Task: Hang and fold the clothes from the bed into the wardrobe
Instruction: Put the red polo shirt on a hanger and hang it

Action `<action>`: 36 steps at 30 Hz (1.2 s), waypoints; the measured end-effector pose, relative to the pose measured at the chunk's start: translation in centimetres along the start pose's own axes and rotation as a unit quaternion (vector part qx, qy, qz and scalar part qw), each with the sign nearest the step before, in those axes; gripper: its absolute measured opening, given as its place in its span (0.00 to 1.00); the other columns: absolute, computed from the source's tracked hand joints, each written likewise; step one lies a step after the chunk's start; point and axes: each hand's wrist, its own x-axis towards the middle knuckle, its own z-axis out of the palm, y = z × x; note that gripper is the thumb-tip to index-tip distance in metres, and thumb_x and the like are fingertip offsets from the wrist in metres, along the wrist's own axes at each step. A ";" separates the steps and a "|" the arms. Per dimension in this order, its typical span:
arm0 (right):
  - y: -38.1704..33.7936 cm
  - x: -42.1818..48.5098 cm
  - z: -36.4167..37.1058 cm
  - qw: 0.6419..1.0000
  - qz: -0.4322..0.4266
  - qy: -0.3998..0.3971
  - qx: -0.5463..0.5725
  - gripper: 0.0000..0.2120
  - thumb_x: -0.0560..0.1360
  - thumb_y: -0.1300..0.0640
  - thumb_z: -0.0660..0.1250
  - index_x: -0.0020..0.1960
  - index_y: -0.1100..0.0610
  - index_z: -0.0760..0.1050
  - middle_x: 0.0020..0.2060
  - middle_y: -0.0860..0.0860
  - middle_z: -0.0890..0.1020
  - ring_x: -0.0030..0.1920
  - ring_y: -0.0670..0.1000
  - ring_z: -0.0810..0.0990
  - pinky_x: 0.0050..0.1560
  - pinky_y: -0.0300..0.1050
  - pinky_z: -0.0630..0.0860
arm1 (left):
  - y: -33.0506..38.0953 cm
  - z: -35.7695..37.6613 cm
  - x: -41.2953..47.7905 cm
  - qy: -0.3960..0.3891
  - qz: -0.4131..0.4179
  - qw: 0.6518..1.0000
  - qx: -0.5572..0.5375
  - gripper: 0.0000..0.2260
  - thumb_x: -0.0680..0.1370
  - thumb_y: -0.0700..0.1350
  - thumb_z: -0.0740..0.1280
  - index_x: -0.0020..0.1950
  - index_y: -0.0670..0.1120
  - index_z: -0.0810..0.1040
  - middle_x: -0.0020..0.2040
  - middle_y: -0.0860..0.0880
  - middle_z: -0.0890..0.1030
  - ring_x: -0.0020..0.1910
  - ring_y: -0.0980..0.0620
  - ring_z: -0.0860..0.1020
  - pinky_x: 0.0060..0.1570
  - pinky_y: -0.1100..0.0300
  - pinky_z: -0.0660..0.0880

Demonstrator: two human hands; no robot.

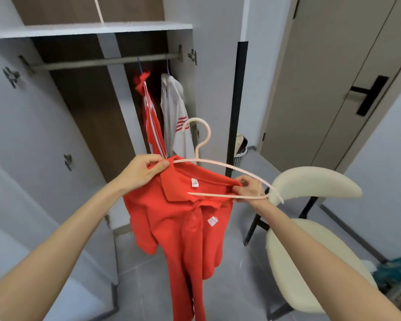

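Note:
A red polo shirt (185, 228) hangs in front of me, its collar open toward the camera. A pale pink hanger (203, 144) is partly inside the neck opening, with its right end sticking out. My left hand (141, 170) pinches the shirt's left shoulder at the collar. My right hand (249, 187) grips the right side of the collar together with the hanger's lower bar. Ahead stands the open wardrobe, whose rail (102, 62) carries a red striped garment (152, 121) and a white shirt (176, 117).
A cream chair (310, 258) stands close on the right, its backrest just past my right hand. The open wardrobe door (28, 135) is on the left. A closed room door (333, 77), a small bin (240, 154) and grey floor tiles lie beyond.

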 end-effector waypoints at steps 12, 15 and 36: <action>-1.4 -0.6 3.5 0.970 0.059 -0.203 0.122 0.11 0.71 0.71 0.70 0.53 0.65 0.76 0.47 0.61 0.80 0.47 0.56 0.83 0.47 0.47 0.83 | -7.9 -6.2 -3.2 0.045 -0.055 0.997 0.044 0.11 0.79 0.44 0.65 0.37 0.51 0.79 0.31 0.58 0.78 0.31 0.68 0.73 0.35 0.75 0.67; -1.5 -0.7 3.9 0.920 0.114 -0.319 0.197 0.20 0.72 0.69 0.69 0.62 0.58 0.75 0.56 0.57 0.81 0.57 0.56 0.81 0.54 0.48 0.80 | -8.3 -7.3 -3.0 0.036 -0.056 0.997 0.047 0.09 0.80 0.45 0.64 0.46 0.43 0.82 0.40 0.52 0.81 0.38 0.62 0.75 0.39 0.74 0.69; -6.2 0.4 13.9 0.863 0.215 -0.006 0.457 0.19 0.84 0.58 0.47 0.45 0.62 0.72 0.32 0.56 0.83 0.39 0.52 0.80 0.46 0.45 0.81 | -6.1 -10.0 0.1 0.026 0.010 0.972 0.234 0.11 0.78 0.60 0.60 0.38 0.58 0.72 0.36 0.58 0.75 0.36 0.59 0.74 0.33 0.62 0.64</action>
